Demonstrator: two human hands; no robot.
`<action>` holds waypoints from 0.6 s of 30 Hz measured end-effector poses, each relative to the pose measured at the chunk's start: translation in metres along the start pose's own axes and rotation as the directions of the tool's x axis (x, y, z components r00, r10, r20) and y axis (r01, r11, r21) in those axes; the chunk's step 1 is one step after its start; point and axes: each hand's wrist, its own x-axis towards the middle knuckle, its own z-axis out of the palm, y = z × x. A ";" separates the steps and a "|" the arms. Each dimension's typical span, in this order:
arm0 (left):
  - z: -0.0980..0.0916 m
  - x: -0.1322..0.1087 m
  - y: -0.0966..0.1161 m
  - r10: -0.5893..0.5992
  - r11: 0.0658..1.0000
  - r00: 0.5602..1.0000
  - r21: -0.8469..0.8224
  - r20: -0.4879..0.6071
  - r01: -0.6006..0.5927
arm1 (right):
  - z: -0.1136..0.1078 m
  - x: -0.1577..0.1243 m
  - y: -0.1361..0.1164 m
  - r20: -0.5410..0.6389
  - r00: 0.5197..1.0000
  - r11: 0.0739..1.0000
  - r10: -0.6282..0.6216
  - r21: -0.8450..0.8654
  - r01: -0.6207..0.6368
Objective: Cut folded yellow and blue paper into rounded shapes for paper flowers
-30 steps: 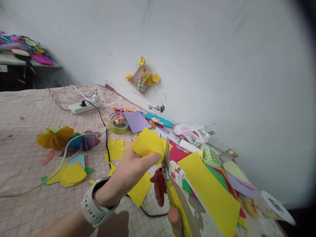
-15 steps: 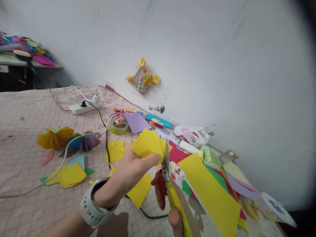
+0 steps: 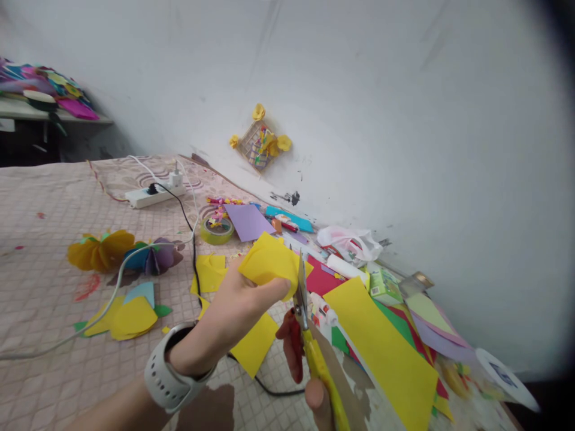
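My left hand (image 3: pixel 229 317) pinches a folded piece of yellow paper (image 3: pixel 268 261) and holds it up above the floor; a white watch (image 3: pixel 164 377) sits on that wrist. My right hand (image 3: pixel 317 400), only partly visible at the bottom edge, grips scissors (image 3: pixel 305 323) with yellow and red handles. The blades stand against the right edge of the yellow paper.
Coloured paper sheets (image 3: pixel 381 341) lie spread at the right along the wall. Yellow scraps (image 3: pixel 130 317), paper flowers (image 3: pixel 121 251), a tape roll (image 3: pixel 216 230), a glue bottle (image 3: pixel 321 311), a power strip (image 3: pixel 153 194) with cables and a white bag (image 3: pixel 350 239) lie on the patterned floor.
The scissor blades have edged slightly along the paper's right side. Both hands stay almost where they were.
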 end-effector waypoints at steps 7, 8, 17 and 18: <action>0.002 -0.001 0.002 -0.014 1.000 1.000 0.021 -0.022 0.014 | -0.001 0.005 -0.006 0.070 0.995 0.984 0.076 0.155 -0.086; 0.002 -0.002 0.003 -0.013 1.000 1.000 0.022 -0.024 0.013 | -0.001 0.005 -0.007 0.075 0.994 0.981 0.083 0.167 -0.095; 0.001 -0.001 0.001 0.010 1.000 1.000 -0.007 0.004 -0.010 | -0.002 0.006 -0.014 0.087 0.990 0.961 0.115 0.244 -0.133; 0.001 -0.001 0.001 0.012 1.000 1.000 -0.003 0.004 -0.012 | -0.002 0.006 -0.014 0.087 0.989 0.958 0.118 0.252 -0.137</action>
